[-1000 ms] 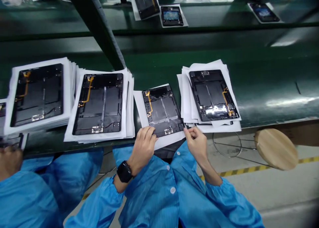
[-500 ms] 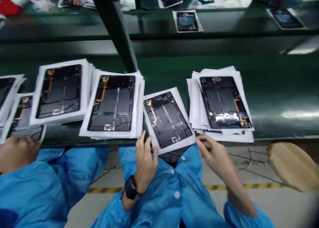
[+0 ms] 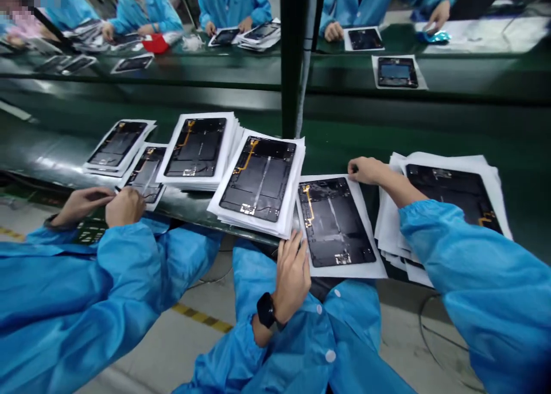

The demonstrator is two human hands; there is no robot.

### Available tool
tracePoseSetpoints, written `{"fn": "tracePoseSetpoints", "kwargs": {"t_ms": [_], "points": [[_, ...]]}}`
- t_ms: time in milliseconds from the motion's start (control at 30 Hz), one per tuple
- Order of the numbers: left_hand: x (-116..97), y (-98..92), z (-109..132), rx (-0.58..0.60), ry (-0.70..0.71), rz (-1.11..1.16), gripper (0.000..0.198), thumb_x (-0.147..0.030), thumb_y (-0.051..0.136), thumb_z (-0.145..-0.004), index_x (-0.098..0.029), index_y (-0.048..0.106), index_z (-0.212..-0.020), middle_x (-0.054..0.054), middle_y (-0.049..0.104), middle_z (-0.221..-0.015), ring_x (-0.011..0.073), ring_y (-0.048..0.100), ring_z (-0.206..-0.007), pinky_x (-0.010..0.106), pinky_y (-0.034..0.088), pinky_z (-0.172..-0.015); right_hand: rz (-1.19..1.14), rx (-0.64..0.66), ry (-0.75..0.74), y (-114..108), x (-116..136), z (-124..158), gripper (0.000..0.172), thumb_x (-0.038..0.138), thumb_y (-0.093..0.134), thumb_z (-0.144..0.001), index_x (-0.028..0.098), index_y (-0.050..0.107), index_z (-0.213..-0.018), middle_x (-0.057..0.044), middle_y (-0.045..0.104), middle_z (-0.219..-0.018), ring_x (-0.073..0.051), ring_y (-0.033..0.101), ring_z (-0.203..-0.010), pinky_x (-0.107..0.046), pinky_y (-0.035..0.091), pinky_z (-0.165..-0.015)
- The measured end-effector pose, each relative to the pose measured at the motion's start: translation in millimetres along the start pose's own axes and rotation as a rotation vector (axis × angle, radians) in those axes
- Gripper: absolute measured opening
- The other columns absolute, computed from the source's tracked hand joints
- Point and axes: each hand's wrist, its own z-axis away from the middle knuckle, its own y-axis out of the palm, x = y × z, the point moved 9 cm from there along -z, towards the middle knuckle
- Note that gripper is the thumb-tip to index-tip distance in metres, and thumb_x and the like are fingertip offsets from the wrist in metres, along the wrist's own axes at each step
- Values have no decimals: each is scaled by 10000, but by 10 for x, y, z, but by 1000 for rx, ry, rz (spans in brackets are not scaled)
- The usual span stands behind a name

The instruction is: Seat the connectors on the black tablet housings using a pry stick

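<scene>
Opened tablet housing (image 3: 338,224): on a white sheet (image 3: 381,269) at the bench edge, between the hands; long axis runs from far left to near right.
Left hand (image 3: 294,270): fingers extended, grasping nothing visible, beside the housing's near-left corner.
Right hand (image 3: 368,170): fingers curled beside its far-right corner; cannot tell whether they pinch the sheet.
Nearer hand: neither clearly.

Near worktop (image 3: 344,132): 6 tablet shells (image 3: 338,227) showing (4 topping stacks (image 3: 294,181), 2 off). Own hands (image 3: 294,270) x2, neighbour's hands (image 3: 124,207) x2, smartwatch (image 3: 266,309) x1. Far-row tablets (image 3: 396,72): too blurry to ct.
</scene>
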Motion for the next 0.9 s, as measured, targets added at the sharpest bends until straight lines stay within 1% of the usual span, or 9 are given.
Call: {"fn": "tracePoseSetpoints", "kwargs": {"t_ms": [100, 233, 333, 433, 500, 567, 700, 800, 900], "points": [[43, -19, -31, -24, 3, 30, 582, -59, 418, -1012, -193, 453, -1577, 164, 570, -1557, 274, 485, -1510, 575, 463, -1211, -16, 7, -54, 69, -90, -39, 312, 196, 774, -842, 168, 681, -545, 12, 536, -480, -117, 512, -510, -345, 425, -650], [81, -13, -204, 2, 9, 67, 645, -41, 366, -1010, -169, 338, -1642, 180, 498, -1614, 257, 479, -1514, 484, 505, -1186, -36, -88, -70, -45, -209, -57, 332, 251, 726, -902, 159, 678, -586, 2, 548, -536, -151, 594, -615, -362, 465, -733], [7, 46, -332, 3, 36, 46, 564, -73, 410, -1015, -126, 438, -1576, 202, 463, -1635, 274, 474, -1517, 441, 529, -1161, -32, -199, -28, -155, -346, 49, 256, 262, 749, -891, 165, 666, -669, -55, 675, -702, -220, 672, -798, -382, 512, -815], [-180, 225, -336, -3, 44, 63, 423, -136, 489, -1028, -123, 569, -1443, 218, 476, -1617, 310, 493, -1499, 485, 512, -1174, -20, -201, 68, -175, -618, 260, 88, 216, 749, -867, 130, 729, -865, -119, 748, -910, -275, 690, -974, -428, 515, -938], [-381, 372, -290, -14, 64, 93, 356, -156, 524, -1027, -138, 613, -1372, 213, 536, -1561, 313, 530, -1461, 515, 507, -1171, -90, -267, 97, -275, -821, 453, 159, 212, 737, -870, 105, 737, -988, -129, 745, -994, -288, 678, -1023, -448, 501, -987], [-613, 501, -253, -22, 104, 121, 311, -154, 544, -1021, -159, 640, -1317, 190, 610, -1475, 306, 556, -1424, 540, 500, -1167, -282, -327, 63, -385, -970, 681, 163, 219, 657, -934, 84, 737, -978, -95, 721, -926, -248, 671, -960, -423, 509, -969], [-955, 672, -305, 30, 205, 137, 267, -138, 576, -1000, -182, 664, -1248, 161, 665, -1393, 312, 537, -1431, 581, 470, -1175, -722, -330, -102, -482, -967, 1282, 473, 399, 391, -1106, 100, 733, -974, -21, 656, -843, -140, 642, -842, -329, 519, -862], [-962, 694, -386, 75, 247, 113, 256, -154, 600, -996, -182, 660, -1243, 164, 662, -1407, 318, 543, -1428, 587, 467, -1169, -838, -339, -64, -387, -916, 1820, 579, 585, 410, -1083, 161, 733, -856, -25, 664, -830, -144, 639, -834, -290, 519, -813], [-857, 702, -419, 120, 253, 79, 238, -163, 608, -999, -179, 658, -1231, 167, 666, -1404, 319, 548, -1425, 572, 472, -1161, -893, -226, 51, -24, -878, 2240, 631, 647, 415, -1061, 182, 707, -751, -32, 662, -770, -145, 612, -736, -273, 494, -699]]}}
